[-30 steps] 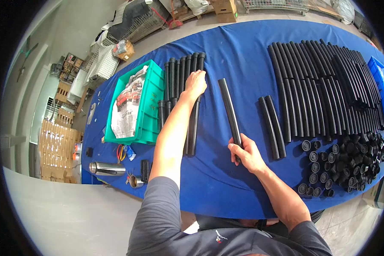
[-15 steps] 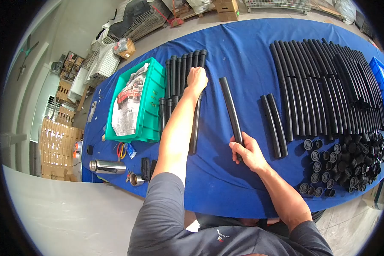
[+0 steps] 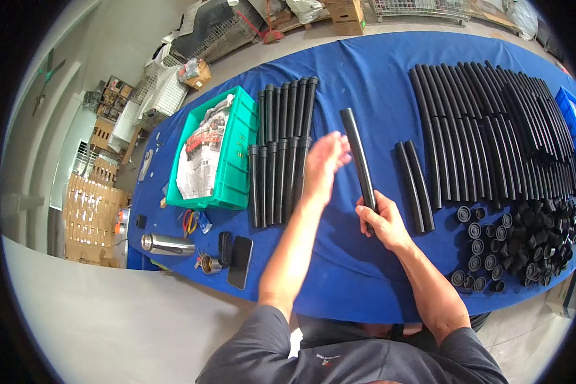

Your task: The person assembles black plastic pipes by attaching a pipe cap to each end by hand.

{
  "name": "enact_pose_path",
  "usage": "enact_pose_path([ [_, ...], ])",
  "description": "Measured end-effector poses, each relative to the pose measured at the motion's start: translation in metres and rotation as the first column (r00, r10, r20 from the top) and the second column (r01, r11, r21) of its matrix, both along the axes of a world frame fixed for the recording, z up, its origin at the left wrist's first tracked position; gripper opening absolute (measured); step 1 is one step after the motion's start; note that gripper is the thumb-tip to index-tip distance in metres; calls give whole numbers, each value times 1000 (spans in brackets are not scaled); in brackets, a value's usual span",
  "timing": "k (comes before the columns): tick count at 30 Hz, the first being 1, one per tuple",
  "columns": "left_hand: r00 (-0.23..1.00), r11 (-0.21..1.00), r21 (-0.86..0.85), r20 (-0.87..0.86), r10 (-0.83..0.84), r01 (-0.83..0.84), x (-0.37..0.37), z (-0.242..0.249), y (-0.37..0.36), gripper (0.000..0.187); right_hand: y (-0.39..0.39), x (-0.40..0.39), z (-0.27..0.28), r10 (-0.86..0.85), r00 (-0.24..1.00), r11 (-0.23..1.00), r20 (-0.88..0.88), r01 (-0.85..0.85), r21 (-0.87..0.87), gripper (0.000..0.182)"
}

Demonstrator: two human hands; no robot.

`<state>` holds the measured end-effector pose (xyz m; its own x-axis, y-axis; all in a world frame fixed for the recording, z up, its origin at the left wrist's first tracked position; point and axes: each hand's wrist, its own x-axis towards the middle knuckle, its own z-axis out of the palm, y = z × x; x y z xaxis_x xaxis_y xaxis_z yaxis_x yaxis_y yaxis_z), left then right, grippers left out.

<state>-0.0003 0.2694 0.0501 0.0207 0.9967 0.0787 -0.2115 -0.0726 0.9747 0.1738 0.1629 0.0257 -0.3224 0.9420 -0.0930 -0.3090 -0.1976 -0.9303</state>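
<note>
My right hand (image 3: 384, 221) grips the lower end of a black tube (image 3: 358, 157), which tilts up and to the left over the blue cloth. Just left of that tube, my left hand (image 3: 326, 163) is empty, its fingers apart. Two rows of capped black tubes (image 3: 274, 185) lie to the left of my left hand, beside the green crate (image 3: 233, 157). Two loose black tubes (image 3: 416, 185) lie to the right of my right hand. Further right are many black tubes (image 3: 457, 157) in rows, with a heap of black round caps (image 3: 525, 249) below them.
A newspaper lies in the green crate. At the lower left are a steel flask (image 3: 168, 244), a metal cup (image 3: 210, 264), a black case (image 3: 225, 248), a phone (image 3: 240, 262) and scissors (image 3: 189, 221). A blue bin (image 3: 573, 121) stands at the right edge.
My left hand has come off the capped tubes and moved right and down, close to the held tube. The phone has come into view. My right hand still holds the tube.
</note>
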Motion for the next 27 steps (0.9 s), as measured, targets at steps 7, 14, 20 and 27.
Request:
enact_pose_path([
  [7,826,995,90,556,-94,53,3,-15,-81,41,0,11,6,-49,863,919,503,-158,361,40],
  [14,817,998,35,576,19,-48,0,-17,-70,47,4,14,-5,-50,984,991,171,27,130,40],
  [20,870,999,36,492,14,-37,0,-21,-79,32,0,17,4,-83,994,990,74,74,124,47],
  [27,835,973,-21,509,209,-230,6,-25,-93,26,3,18,2,-12,999,990,36,7,141,52],
])
